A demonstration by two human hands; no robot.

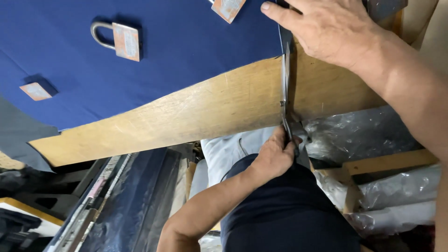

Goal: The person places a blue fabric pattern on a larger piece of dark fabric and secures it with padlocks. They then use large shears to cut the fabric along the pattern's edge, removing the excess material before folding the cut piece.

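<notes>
My left hand [275,156] is closed around the handles of a pair of metal scissors [285,93] at the near edge of a wooden table [210,109]. The blades point away from me and run along the right edge of a dark blue cloth [154,60] spread over the table. My right hand [329,28] lies flat, palm down, at the far end of the blades. Its thumb rests on the cloth's edge and it holds nothing.
Three rusty padlocks [117,41] [227,7] [36,91] lie on the blue cloth. A grey piece of cloth [18,135] hangs over the table's left end. Plastic-wrapped rolls [368,135] lie under the table on the right, and dark rolls [130,200] at lower left.
</notes>
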